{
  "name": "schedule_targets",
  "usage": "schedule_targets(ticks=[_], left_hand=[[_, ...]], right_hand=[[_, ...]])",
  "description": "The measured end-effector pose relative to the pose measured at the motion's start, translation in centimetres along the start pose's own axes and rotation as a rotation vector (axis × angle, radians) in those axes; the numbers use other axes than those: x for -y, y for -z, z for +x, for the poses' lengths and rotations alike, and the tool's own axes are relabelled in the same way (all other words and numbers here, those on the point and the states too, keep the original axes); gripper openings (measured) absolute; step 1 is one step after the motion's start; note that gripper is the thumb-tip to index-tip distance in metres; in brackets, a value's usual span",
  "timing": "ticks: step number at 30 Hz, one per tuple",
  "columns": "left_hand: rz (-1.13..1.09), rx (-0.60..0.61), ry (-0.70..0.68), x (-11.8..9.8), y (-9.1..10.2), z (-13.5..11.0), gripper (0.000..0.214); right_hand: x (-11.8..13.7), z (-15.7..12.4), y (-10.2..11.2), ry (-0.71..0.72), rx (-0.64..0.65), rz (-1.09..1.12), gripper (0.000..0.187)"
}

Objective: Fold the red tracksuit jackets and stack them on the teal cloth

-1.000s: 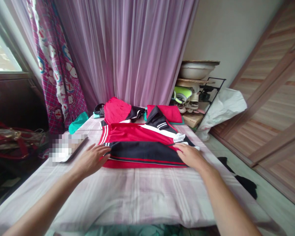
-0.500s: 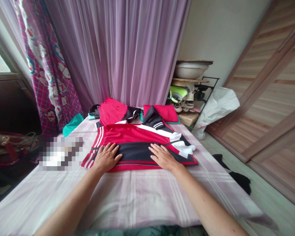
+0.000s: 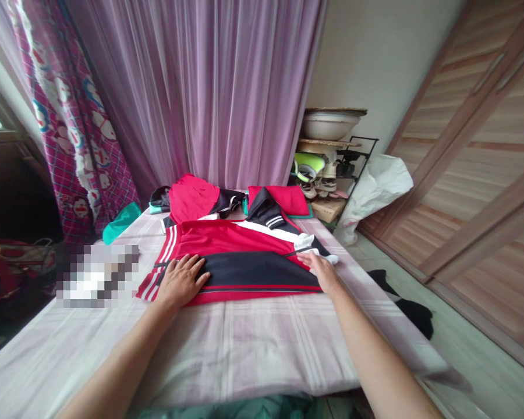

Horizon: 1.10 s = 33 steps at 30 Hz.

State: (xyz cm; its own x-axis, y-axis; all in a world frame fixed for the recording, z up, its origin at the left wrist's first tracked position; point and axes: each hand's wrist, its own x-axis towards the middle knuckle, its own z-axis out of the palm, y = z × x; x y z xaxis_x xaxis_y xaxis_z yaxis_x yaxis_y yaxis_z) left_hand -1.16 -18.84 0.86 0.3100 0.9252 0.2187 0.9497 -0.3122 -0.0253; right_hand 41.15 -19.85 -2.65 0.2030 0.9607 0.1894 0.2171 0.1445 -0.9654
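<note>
A red, navy and white track jacket [image 3: 244, 270] lies flat, its striped edge at the left. My left hand [image 3: 181, 283] rests palm down on the jacket's left part, fingers spread. Over at the other end, my right hand [image 3: 323, 272] is beside the bunched white cloth [image 3: 304, 241], its fingers stretched out; I cannot tell whether they touch it. A navy sleeve [image 3: 266, 212] with white stripes sticks up at the back of the jacket.
A plaid cloth [image 3: 244, 349] covers the table. Behind the jacket are a red garment heap [image 3: 194, 196] and a folded red garment [image 3: 282, 199]. Teal cloth [image 3: 121, 223] hangs at the left edge. A shoe rack [image 3: 362, 169] and white bag [image 3: 375, 186] stand at right.
My right hand has moved right, from the jacket's navy panel to beside the white cloth. My left hand stays on the jacket. The view has shifted slightly to the right.
</note>
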Motion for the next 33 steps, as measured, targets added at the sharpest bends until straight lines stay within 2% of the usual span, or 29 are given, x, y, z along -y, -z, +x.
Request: schedule_targets(ticks=[2,4,6,9,15,23,33], left_hand=[[0.0,-0.005,0.002,-0.1,0.0,0.0,0.053],[-0.003,-0.017,0.005,-0.1,-0.1,-0.1,0.053],[-0.015,-0.039,0.006,-0.1,-0.3,-0.1,0.051],[-0.047,-0.085,-0.005,0.0,-0.4,-0.4,0.048],[-0.15,-0.205,-0.034,0.3,-0.5,-1.1,0.049],[-0.161,-0.184,-0.053,0.0,0.0,-1.4,0.048],[-0.178,-0.187,-0.035,-0.1,-0.3,-1.6,0.046]], right_hand=[[0.1,0.2,0.9,-0.142,-0.14,0.337,0.049],[0.4,0.1,1.9,-0.216,-0.204,0.567,0.044],[0.6,-0.2,2.9,-0.236,-0.231,0.693,0.04],[0.7,-0.9,4.5,-0.187,-0.27,0.789,0.038],[0.7,-1.7,6.4,-0.065,-0.369,0.864,0.036],[1.4,-1.7,5.9,-0.209,-0.344,0.936,0.031],[1.0,-1.6,5.9,-0.208,-0.293,0.866,0.029]])
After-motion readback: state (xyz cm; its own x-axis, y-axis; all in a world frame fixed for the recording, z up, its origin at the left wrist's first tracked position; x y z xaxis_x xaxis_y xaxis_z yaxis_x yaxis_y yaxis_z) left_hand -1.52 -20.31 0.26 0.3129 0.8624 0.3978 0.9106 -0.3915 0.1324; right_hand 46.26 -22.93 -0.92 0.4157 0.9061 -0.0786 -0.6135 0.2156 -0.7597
